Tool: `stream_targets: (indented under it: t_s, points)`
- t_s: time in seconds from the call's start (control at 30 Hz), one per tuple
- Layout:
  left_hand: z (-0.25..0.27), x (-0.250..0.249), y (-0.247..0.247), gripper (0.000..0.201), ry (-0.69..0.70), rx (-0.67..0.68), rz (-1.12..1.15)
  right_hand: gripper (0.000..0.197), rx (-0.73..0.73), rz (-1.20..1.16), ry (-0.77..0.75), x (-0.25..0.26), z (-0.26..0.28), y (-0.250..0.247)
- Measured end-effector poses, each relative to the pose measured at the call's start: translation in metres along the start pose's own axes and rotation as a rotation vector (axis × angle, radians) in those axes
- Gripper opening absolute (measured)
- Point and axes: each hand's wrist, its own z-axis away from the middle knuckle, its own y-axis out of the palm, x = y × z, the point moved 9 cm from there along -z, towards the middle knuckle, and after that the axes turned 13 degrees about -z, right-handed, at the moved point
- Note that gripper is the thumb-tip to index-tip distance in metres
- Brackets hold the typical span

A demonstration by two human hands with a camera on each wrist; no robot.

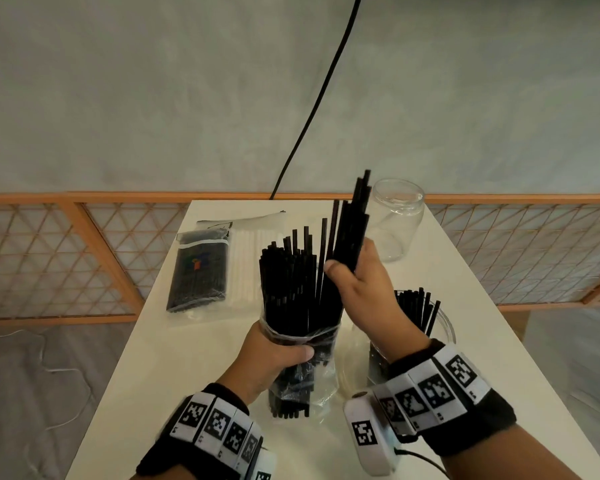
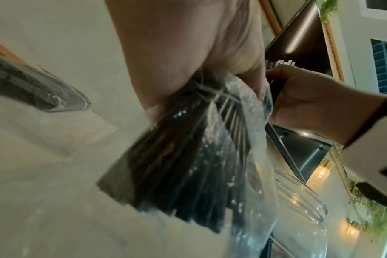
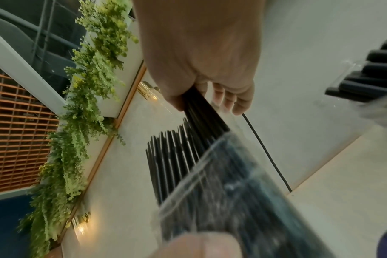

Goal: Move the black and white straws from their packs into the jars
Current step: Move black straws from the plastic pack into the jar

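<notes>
My left hand [image 1: 278,355] grips an opened clear pack of black straws [image 1: 291,292], held upright over the white table [image 1: 153,358]; the wrist view shows the same pack [image 2: 188,165] below my palm. My right hand [image 1: 354,271] pinches a small bunch of black straws [image 1: 355,220], raised part way out of the pack's top; in the right wrist view that bunch [image 3: 201,111] runs between thumb and fingers. A glass jar [image 1: 437,320] partly filled with black straws stands behind my right wrist. An empty glass jar [image 1: 397,220] stands at the back right.
A sealed pack of black straws [image 1: 198,271] lies at the back left, with a pack of white straws [image 1: 248,258] beside it. A black cable [image 1: 312,109] hangs down behind the table. Low wooden lattice fencing [image 1: 49,258] runs along both sides.
</notes>
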Motion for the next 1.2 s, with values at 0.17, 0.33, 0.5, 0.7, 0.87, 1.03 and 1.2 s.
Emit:
stream_targets:
  t_s: [0.17,0.33,0.5,0.7,0.87,1.03,1.2]
  points:
    - [0.003,0.002,0.001,0.037,-0.011,-0.005,-0.047,0.020,-0.108,-0.181,0.009,0.010,-0.009,-0.021]
    - [0.005,-0.002,0.002,0.039,0.000,-0.020,-0.011,0.028,-0.169,-0.278,-0.055,0.026,-0.010,-0.041]
    - [0.004,-0.005,0.007,0.038,0.004,-0.020,-0.002,0.022,-0.254,-0.322,-0.130,0.042,-0.005,-0.066]
    - [0.002,0.000,0.004,0.036,-0.018,-0.048,0.017,0.018,-0.350,-0.182,-0.221,0.048,0.005,-0.110]
    - [0.000,0.003,0.004,0.039,-0.024,-0.059,-0.021,0.013,-0.409,-0.126,-0.133,0.020,0.020,-0.133]
    - [0.000,0.007,0.006,0.037,-0.040,-0.068,-0.049,0.021,-0.426,-0.073,-0.071,-0.010,0.033,-0.138]
    - [0.001,0.008,0.007,0.040,-0.055,-0.064,-0.063,0.018,-0.419,0.019,0.043,-0.039,0.039,-0.137]
